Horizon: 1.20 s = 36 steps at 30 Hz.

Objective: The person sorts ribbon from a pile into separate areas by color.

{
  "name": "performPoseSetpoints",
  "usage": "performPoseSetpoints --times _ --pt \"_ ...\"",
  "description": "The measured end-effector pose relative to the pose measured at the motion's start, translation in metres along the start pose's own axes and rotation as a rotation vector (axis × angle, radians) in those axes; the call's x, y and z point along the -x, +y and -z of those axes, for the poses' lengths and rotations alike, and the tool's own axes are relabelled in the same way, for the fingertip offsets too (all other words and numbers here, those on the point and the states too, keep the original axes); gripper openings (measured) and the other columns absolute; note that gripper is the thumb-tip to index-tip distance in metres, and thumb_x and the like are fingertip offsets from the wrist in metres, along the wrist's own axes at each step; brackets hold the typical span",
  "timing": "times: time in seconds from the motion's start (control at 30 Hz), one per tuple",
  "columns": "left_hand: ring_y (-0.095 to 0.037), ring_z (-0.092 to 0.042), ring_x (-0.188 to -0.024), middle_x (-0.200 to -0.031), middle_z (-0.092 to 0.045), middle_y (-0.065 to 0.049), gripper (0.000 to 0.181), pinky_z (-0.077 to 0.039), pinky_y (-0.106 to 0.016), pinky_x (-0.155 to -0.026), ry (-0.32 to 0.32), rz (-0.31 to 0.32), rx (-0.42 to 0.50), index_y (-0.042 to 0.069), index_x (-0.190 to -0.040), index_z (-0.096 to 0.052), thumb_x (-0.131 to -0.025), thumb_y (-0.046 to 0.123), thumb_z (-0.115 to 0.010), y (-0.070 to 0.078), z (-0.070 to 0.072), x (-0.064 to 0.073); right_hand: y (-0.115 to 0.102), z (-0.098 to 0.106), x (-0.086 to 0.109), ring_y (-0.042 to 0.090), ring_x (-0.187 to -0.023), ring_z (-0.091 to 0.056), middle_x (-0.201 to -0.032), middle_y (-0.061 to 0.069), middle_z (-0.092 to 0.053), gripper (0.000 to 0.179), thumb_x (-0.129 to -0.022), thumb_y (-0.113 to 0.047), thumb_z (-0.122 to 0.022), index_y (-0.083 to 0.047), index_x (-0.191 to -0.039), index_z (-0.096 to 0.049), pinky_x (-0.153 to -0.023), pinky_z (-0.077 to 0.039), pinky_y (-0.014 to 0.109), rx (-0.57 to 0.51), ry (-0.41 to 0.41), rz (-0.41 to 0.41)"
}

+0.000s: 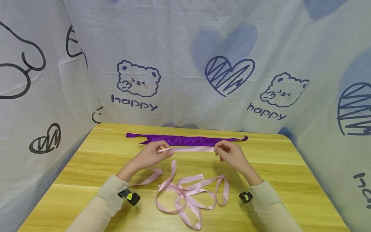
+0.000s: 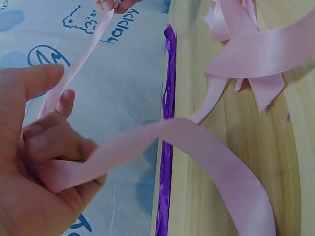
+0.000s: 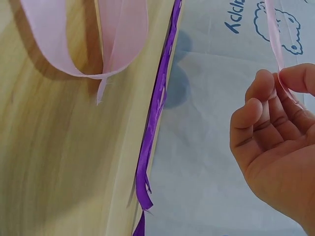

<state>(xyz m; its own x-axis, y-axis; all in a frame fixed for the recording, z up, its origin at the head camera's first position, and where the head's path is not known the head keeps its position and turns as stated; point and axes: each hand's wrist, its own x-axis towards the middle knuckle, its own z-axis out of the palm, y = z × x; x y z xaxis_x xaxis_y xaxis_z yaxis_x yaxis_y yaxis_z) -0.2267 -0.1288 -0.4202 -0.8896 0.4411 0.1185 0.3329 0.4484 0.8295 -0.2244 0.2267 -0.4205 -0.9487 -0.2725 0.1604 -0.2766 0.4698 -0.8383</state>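
A pink satin ribbon (image 1: 192, 149) stretches nearly straight between both hands above the table. My left hand (image 1: 155, 154) grips one part of it with curled fingers, and in the left wrist view a loose length (image 2: 197, 142) trails out of the palm and bends downward. At the other end, my right hand (image 1: 230, 154) pinches the ribbon between thumb and forefinger; the right wrist view shows its other fingers (image 3: 246, 118) loosely bent. Several loops of pink ribbon (image 1: 195, 193) lie in a loose tangle on the table between the forearms.
Behind the hands, purple ribbons (image 1: 185, 140) lie in a flat bundle along the far side of the wooden table (image 1: 278, 206). A white cloth (image 1: 179, 38) printed with bears and hearts hangs around the back and sides.
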Motion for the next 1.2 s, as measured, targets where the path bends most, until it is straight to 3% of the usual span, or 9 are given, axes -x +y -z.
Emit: performPoseSetpoints --times 0.17,0.37,0.53,0.67,0.77,0.87,1.07,1.2 --pt "-0.008 -0.039 -0.050 -0.062 -0.046 0.004 0.011 -0.036 -0.023 -0.049 0.084 0.006 0.042 0.013 -0.106 -0.072 -0.103 0.024 -0.069 0.001 0.000 0.000 0.000 0.001 0.000 0.018 -0.060 -0.059 -0.084 0.007 -0.067 0.014 -0.106 -0.022 -0.065 -0.009 -0.101 -0.070 -0.049 -0.040 0.025 -0.001 0.004 0.001" --pt "-0.014 -0.055 -0.051 -0.075 -0.063 -0.005 0.014 -0.048 -0.028 -0.050 0.150 0.058 0.025 0.010 -0.096 -0.072 -0.103 0.015 -0.061 0.003 0.003 0.000 0.000 0.003 0.000 0.018 -0.061 -0.060 -0.085 0.008 -0.067 0.013 -0.105 -0.021 -0.065 -0.010 -0.101 -0.071 -0.050 -0.041 0.026 0.017 0.008 0.006" --pt "-0.013 -0.062 -0.057 -0.084 -0.072 -0.004 0.014 -0.051 -0.030 -0.059 0.183 0.082 -0.143 0.014 -0.086 -0.073 -0.096 0.017 -0.063 0.001 0.005 0.001 0.000 0.007 0.002 0.018 -0.063 -0.060 -0.089 0.008 -0.069 0.014 -0.106 -0.020 -0.064 -0.008 -0.105 -0.071 -0.051 -0.042 0.026 0.045 0.015 -0.018" --pt "-0.010 -0.053 -0.056 -0.077 -0.070 0.002 0.013 -0.045 -0.030 -0.060 0.218 0.052 -0.298 0.017 -0.081 -0.073 -0.091 0.017 -0.064 -0.001 0.006 0.002 -0.001 0.011 0.002 0.033 -0.068 -0.064 -0.090 0.008 -0.070 0.016 -0.106 -0.019 -0.063 -0.006 -0.107 -0.072 -0.051 -0.042 0.026 0.046 0.029 -0.022" --pt "-0.010 -0.048 -0.057 -0.072 -0.067 0.004 0.012 -0.042 -0.030 -0.060 0.244 0.038 -0.354 0.017 -0.080 -0.073 -0.089 0.016 -0.065 -0.002 0.008 0.002 -0.002 0.013 0.002 0.043 -0.072 -0.064 -0.090 0.008 -0.070 0.016 -0.106 -0.019 -0.063 -0.006 -0.107 -0.072 -0.051 -0.042 0.026 0.049 0.041 -0.025" --pt "-0.012 -0.050 -0.056 -0.068 -0.065 0.004 0.017 -0.042 -0.030 -0.059 0.247 0.058 -0.309 0.017 -0.077 -0.070 -0.092 0.017 -0.062 -0.003 0.009 0.003 -0.002 0.014 0.001 0.042 -0.072 -0.064 -0.089 0.008 -0.070 0.016 -0.106 -0.021 -0.064 -0.007 -0.107 -0.072 -0.051 -0.042 0.026 0.053 0.047 -0.029" --pt "-0.018 -0.060 -0.056 -0.063 -0.057 -0.002 0.035 -0.044 -0.029 -0.053 0.207 0.087 -0.054 0.012 -0.077 -0.060 -0.109 0.023 -0.051 -0.006 0.014 0.002 0.001 0.016 -0.001 0.042 -0.070 -0.064 -0.087 0.008 -0.070 0.017 -0.106 -0.023 -0.064 -0.008 -0.105 -0.071 -0.050 -0.041 0.026 0.025 0.041 -0.051" --pt "-0.019 -0.057 -0.054 -0.061 -0.049 0.000 0.042 -0.042 -0.028 -0.052 0.166 0.103 0.000 0.007 -0.082 -0.058 -0.112 0.036 -0.051 -0.010 0.016 0.002 0.004 0.017 -0.002 0.041 -0.070 -0.064 -0.086 0.008 -0.069 0.020 -0.107 -0.024 -0.063 -0.005 -0.105 -0.070 -0.050 -0.040 0.025 0.023 0.032 -0.057"
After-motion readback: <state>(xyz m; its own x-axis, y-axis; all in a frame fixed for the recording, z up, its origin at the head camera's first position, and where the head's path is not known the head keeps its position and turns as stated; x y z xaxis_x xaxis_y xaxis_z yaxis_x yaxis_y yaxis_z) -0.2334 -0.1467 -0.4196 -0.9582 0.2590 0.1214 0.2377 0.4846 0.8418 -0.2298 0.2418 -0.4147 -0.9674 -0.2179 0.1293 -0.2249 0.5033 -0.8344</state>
